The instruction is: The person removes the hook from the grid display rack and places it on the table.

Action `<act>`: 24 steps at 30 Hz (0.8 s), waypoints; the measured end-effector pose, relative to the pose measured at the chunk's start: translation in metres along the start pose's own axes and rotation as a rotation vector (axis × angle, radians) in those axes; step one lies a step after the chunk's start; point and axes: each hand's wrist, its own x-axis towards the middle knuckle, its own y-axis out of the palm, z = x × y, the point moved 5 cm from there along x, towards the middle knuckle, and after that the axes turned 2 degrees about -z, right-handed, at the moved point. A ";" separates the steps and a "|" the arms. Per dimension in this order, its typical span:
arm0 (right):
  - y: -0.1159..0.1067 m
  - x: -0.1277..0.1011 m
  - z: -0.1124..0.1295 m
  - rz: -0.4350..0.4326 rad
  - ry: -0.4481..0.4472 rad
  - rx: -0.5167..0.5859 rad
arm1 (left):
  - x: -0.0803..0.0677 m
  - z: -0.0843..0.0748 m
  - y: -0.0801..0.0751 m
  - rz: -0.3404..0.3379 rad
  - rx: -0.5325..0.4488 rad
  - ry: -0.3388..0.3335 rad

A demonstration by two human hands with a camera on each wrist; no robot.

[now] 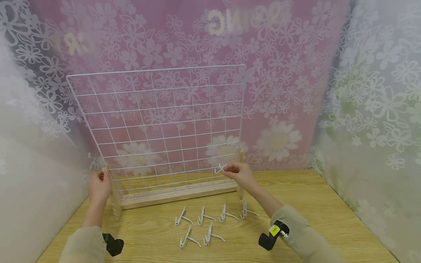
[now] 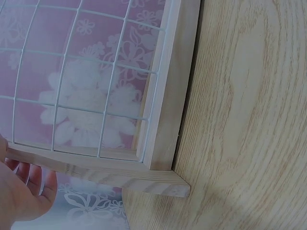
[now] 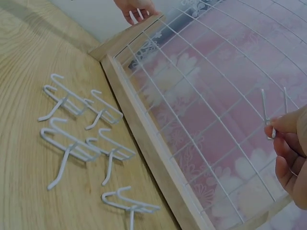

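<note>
Our right hand (image 1: 241, 174) pinches a white wire hook (image 1: 219, 169); left hand (image 1: 98, 185) grips the wooden-framed white wire grid (image 1: 161, 120); we should seat both prongs squarely.

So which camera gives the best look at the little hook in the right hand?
The right wrist view: there the hook shows large, its two white prongs pinched by the right hand in front of the grid. The head view shows it small at the fingertips. The left wrist view does not show it.
</note>
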 end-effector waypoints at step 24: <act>-0.009 -0.058 -0.043 0.313 0.090 -0.069 | -0.001 -0.002 -0.001 -0.008 0.010 0.009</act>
